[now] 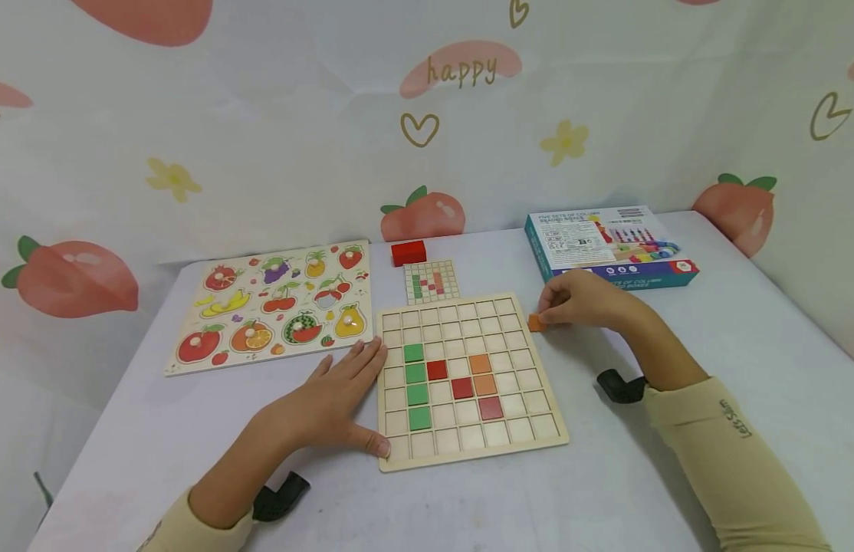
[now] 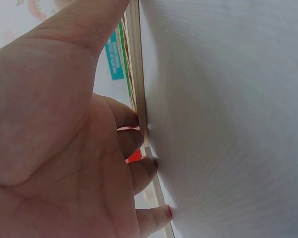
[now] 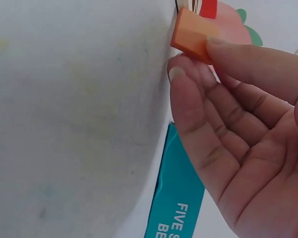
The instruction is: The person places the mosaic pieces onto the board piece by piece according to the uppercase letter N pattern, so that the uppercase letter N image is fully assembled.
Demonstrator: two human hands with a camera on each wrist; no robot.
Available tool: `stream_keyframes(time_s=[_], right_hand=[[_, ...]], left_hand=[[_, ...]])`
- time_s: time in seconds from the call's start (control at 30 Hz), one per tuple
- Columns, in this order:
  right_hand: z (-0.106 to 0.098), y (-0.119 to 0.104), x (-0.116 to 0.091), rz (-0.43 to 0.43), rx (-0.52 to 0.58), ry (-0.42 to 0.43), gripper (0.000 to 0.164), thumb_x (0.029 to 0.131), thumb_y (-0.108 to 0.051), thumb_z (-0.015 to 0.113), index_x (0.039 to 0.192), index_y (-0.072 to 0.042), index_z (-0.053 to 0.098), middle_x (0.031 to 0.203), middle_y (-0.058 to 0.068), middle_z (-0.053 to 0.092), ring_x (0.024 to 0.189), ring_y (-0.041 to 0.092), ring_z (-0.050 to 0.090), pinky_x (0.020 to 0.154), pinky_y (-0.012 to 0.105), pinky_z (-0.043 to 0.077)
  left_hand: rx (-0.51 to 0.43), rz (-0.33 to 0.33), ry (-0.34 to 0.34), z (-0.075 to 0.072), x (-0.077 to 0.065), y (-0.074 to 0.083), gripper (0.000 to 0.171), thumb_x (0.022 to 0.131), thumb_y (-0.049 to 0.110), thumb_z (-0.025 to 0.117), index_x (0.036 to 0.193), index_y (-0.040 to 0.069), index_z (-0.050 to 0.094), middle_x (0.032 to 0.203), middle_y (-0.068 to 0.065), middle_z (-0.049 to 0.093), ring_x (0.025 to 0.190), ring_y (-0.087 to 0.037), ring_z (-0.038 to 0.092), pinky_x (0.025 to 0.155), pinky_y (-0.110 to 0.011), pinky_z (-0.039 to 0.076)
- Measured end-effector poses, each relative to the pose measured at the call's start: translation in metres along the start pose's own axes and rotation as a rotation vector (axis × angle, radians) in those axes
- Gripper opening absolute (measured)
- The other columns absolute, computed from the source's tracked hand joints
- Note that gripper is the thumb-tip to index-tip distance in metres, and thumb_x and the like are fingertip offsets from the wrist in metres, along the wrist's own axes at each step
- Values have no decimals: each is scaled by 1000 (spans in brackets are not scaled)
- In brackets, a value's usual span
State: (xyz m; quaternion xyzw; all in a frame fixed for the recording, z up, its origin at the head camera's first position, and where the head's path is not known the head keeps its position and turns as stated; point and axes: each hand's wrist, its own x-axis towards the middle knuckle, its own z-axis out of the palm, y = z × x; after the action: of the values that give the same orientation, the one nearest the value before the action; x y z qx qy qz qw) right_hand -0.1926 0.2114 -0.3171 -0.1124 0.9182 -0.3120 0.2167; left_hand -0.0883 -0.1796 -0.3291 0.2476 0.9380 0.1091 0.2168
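Observation:
A wooden grid board (image 1: 448,441) lies on the white table, with green, red and orange square tiles set in some of its cells. My left hand (image 1: 337,406) rests at the board's left side, fingers spread, with thumb and fingertips at its edge. Beyond the board's right edge, my right hand (image 1: 582,300) pinches an orange square tile (image 3: 193,34) between thumb and fingers. In the head view only part of that tile shows past the fingertips. Just behind the board lies a small pattern card (image 1: 432,282) printed with a coloured grid.
A fruit peg puzzle (image 1: 247,314) lies at the left, close to the left hand. A red block (image 1: 408,253) stands behind the pattern card. At the back right is a flat teal box (image 1: 613,245). A patterned cloth (image 1: 296,138) hangs behind the table.

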Motion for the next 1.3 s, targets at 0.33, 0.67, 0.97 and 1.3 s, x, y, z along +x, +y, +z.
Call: stream_keyframes(time_s=[0.33, 0.67, 0.97, 1.3], right_hand=[[-5, -5, -4, 6, 89, 27, 13, 93, -17, 74, 96, -4, 73, 87, 5, 71, 79, 24, 62, 74, 32, 55], [-1, -18, -7, -47, 116, 4, 13, 93, -18, 73, 96, -5, 74, 87, 5, 71, 79, 22, 64, 75, 32, 57], [7, -33, -4, -74, 142, -40, 13, 93, -17, 74, 97, -5, 74, 88, 6, 70, 76, 21, 65, 74, 32, 58], [20, -52, 9, -137, 112, -85, 6, 92, -11, 74, 90, -5, 75, 79, 6, 67, 70, 21, 62, 72, 37, 58]], left_hand=[[13, -9, -7, 2, 1, -1, 134, 65, 82, 70, 162, 10, 11, 168, -6, 4, 153, -28, 0, 117, -63, 6], [12, 0, -2, 2, -1, 0, 133, 66, 81, 70, 162, 8, 13, 168, -7, 4, 153, -29, 0, 117, -63, 6], [4, 7, 1, 1, 0, -1, 133, 66, 80, 70, 161, 7, 13, 168, -8, 5, 153, -30, 1, 116, -64, 7], [2, 4, 2, 0, -1, 0, 133, 66, 81, 70, 161, 8, 13, 168, -8, 5, 153, -31, 2, 116, -64, 7]])
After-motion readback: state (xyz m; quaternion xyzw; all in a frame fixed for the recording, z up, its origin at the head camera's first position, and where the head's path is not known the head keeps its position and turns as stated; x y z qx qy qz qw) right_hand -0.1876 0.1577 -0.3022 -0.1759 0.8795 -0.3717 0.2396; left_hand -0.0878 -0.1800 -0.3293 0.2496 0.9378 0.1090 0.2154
